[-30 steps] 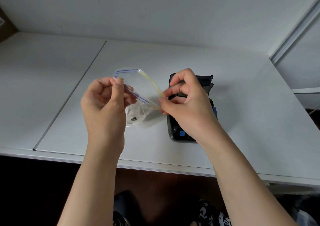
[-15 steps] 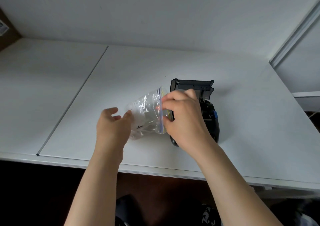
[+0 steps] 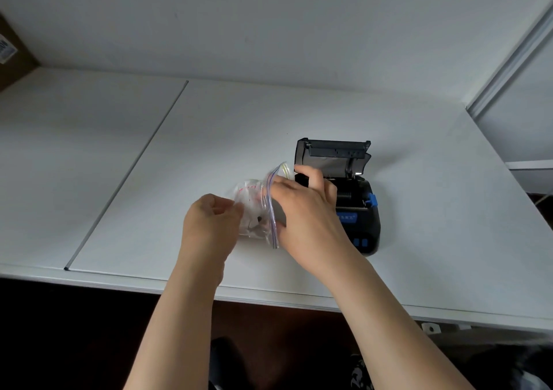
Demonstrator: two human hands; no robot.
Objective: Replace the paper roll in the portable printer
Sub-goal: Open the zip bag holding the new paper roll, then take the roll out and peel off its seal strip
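Observation:
A black portable printer [image 3: 357, 210] with blue buttons stands on the white table [image 3: 209, 138], its lid flipped up and its paper bay exposed. Just left of it lies a clear zip bag [image 3: 254, 210] with a white paper roll inside. My right hand [image 3: 302, 210] is at the bag's open mouth, its fingers pushed into the zip edge, and it hides the printer's left side. My left hand [image 3: 209, 222] pinches the bag's closed end from the left. How much of the roll sits inside the bag is hard to make out.
A dark seam [image 3: 128, 174] runs across the tabletop on the left. A brown cardboard box [image 3: 12, 54] sits at the far left edge. A white wall rises behind, and a cabinet frame [image 3: 514, 60] stands at the right.
The bag was held up and pulled open with both hands. It has since come down onto the table beside the printer, with my right hand moving into its mouth and my left gripping its far end.

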